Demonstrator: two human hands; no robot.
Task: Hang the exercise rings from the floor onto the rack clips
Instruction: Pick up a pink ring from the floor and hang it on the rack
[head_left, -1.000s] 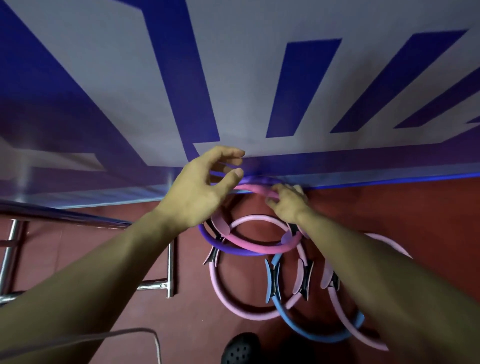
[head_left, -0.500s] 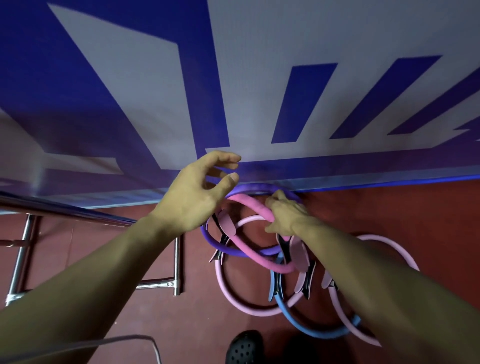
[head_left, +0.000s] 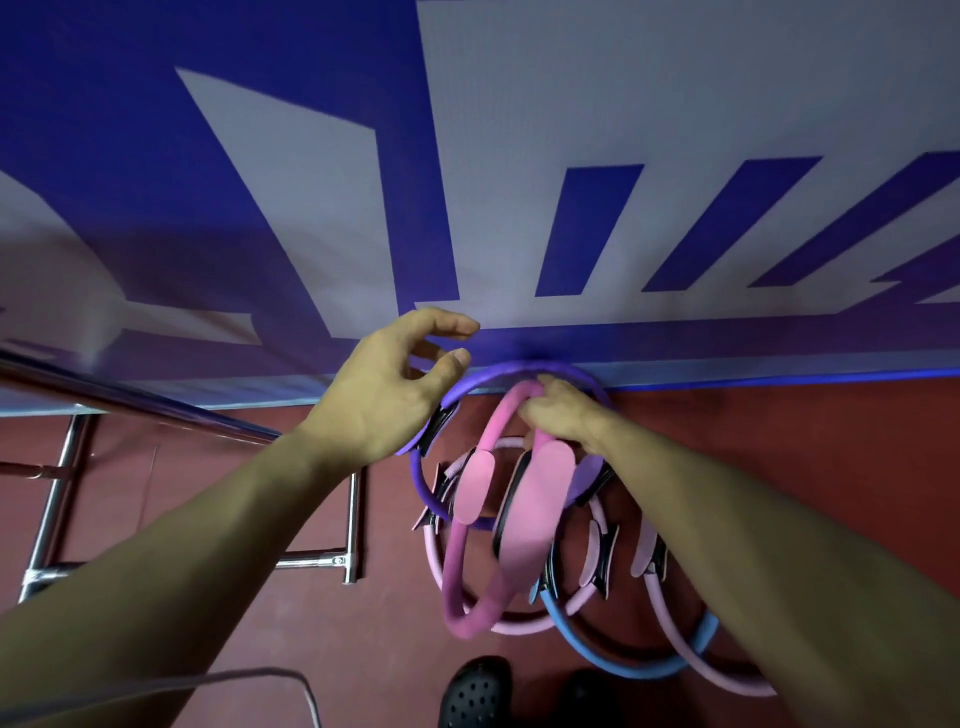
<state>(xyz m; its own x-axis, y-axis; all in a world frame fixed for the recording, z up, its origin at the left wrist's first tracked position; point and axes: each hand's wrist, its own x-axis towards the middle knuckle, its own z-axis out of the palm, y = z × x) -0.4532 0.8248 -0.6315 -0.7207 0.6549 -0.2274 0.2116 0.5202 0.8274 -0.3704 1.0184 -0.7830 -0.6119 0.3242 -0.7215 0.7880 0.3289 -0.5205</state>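
One pink ring (head_left: 470, 566) is gripped at its top by the right hand (head_left: 558, 415), lifted off the floor (head_left: 779, 441). The left hand (head_left: 384, 400) is held loosely curled, empty. The ring is judged light, springy; its foam rim is best gripped.

I see the rings heaped on the floor (head_left: 779, 467) against the foot of the wall (head_left: 623, 130). One ring (head_left: 470, 587) stands upright before the heap, held at its top by my right hand (head_left: 558, 415). The rack (head_left: 156, 410) stands left. My shoes (head_left: 475, 693) are nearest me.
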